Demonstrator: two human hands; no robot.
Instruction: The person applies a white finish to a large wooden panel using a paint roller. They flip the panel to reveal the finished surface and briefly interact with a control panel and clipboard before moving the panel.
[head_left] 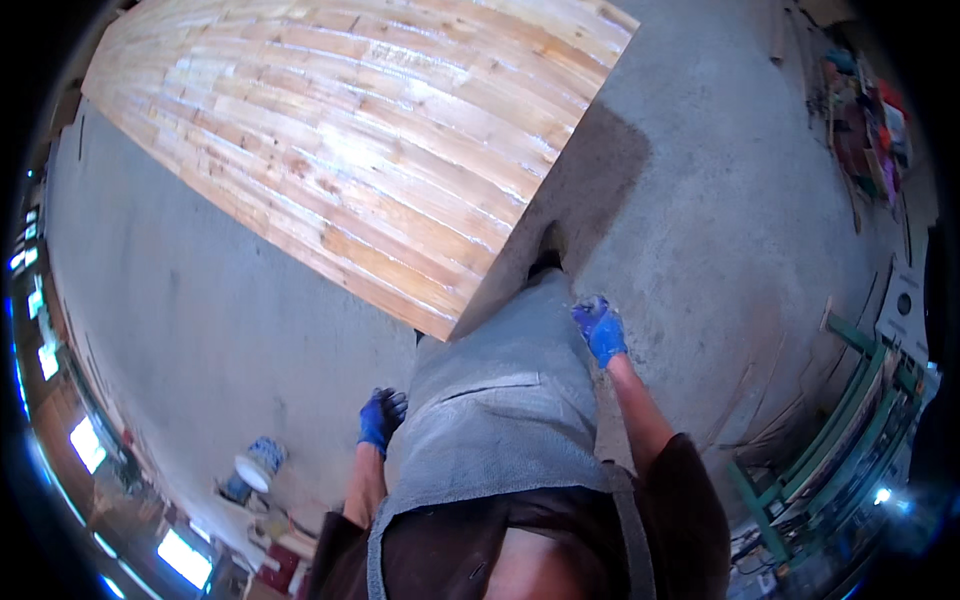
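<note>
Both my hands wear blue gloves and hang apart at the sides of my grey apron (490,430). My left hand (382,418) has its fingers curled in, and I see nothing in it. Forward of it, to the right of the apron, my right hand (600,330) is closed with pale smears on its glove; no object shows in it either. Ahead lies a large panel of joined wooden strips (350,150), with whitish wet-looking lines along many seams. Its nearest corner reaches the apron's left side, and neither hand touches it.
Grey concrete floor (220,290) surrounds the panel, with a darker patch at its right edge. A white and blue bucket (262,462) stands at the lower left. Green metal framework (830,440) is at the right. Colourful cloth-like items (872,130) lie piled at the far right.
</note>
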